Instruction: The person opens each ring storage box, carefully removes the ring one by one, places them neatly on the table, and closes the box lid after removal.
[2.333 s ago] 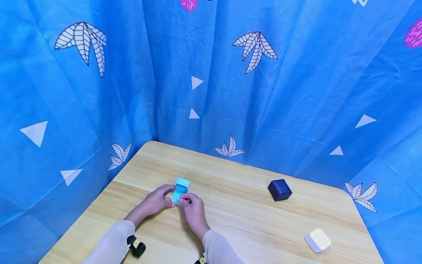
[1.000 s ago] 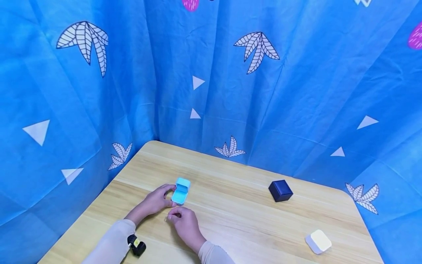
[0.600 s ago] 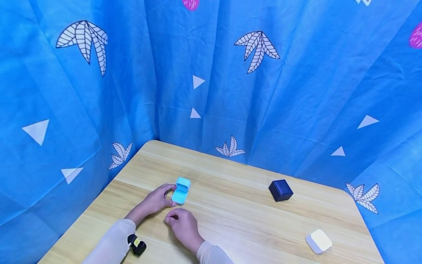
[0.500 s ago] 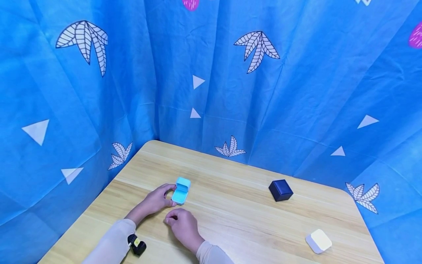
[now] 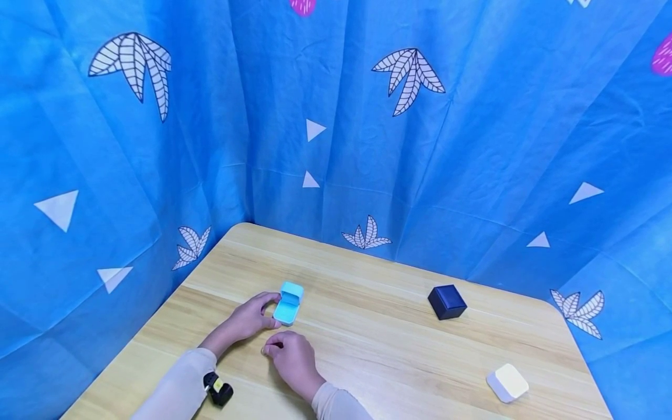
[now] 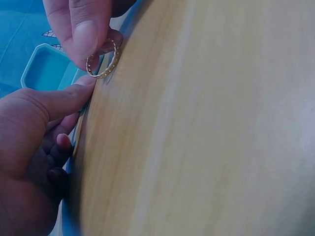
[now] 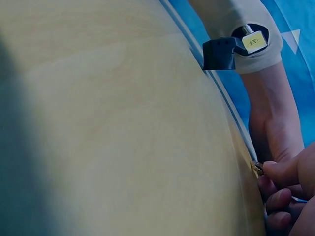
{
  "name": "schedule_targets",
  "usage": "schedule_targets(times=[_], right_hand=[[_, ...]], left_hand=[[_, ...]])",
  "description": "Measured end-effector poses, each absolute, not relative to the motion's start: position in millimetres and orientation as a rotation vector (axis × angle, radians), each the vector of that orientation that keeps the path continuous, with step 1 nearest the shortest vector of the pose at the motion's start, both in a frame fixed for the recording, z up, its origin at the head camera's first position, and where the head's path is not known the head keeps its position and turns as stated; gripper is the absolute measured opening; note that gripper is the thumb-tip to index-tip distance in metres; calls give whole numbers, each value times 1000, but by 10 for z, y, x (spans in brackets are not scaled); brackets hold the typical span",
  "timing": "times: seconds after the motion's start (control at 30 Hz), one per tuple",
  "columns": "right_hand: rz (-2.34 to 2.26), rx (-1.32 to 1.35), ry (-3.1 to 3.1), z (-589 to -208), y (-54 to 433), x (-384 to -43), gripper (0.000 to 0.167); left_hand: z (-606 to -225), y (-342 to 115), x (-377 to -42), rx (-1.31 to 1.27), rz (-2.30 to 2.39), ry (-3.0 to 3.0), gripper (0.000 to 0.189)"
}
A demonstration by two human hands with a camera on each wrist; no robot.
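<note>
A small turquoise ring box stands on the table with its lid raised. My left hand grips it from the left, thumb at the front and fingers behind. In the left wrist view the open box shows beyond the left thumb. Just in front of the box, my right hand pinches a thin gold-coloured ring between thumb and fingertips. Small beads or stones line the band. The right wrist view catches only the edge of the ring at the fingertips.
Toward the back right of the wooden table sits a closed dark blue box. A white box with a cream top lies nearer the right edge. A patterned blue curtain hangs behind the table.
My right hand has come away from the inside of the turquoise box toward me, with the ring in its fingertips. It has barely moved in the last half second. The left hand stays put.
</note>
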State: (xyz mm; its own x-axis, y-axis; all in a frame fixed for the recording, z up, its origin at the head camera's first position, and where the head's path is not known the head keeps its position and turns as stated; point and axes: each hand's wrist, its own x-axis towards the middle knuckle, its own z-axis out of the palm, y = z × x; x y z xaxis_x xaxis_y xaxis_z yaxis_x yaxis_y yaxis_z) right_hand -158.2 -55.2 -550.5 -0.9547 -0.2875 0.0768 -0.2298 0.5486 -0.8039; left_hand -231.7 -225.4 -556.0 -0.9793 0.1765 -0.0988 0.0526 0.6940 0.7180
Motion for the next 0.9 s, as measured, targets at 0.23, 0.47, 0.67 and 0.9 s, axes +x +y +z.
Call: schedule_targets(times=[0.23,0.47,0.67,0.9], right_hand=[[-1415,-489,2713,-5515,-543,-1586,5],[-1465,-486,2677,-5510,-519,-1595,5],[-1490,-501,2660,-5497,-493,-1599,5],[-1513,-535,2633,-5490,-468,-1620,12]], left_hand=[[-5557,-2240,-2306,189,1155,2742,66],[-5552,-2232,-2307,165,1168,2726,65],[-5548,-2236,-2301,176,1164,2726,66],[-5512,-2250,-2286,181,1153,2728,65]])
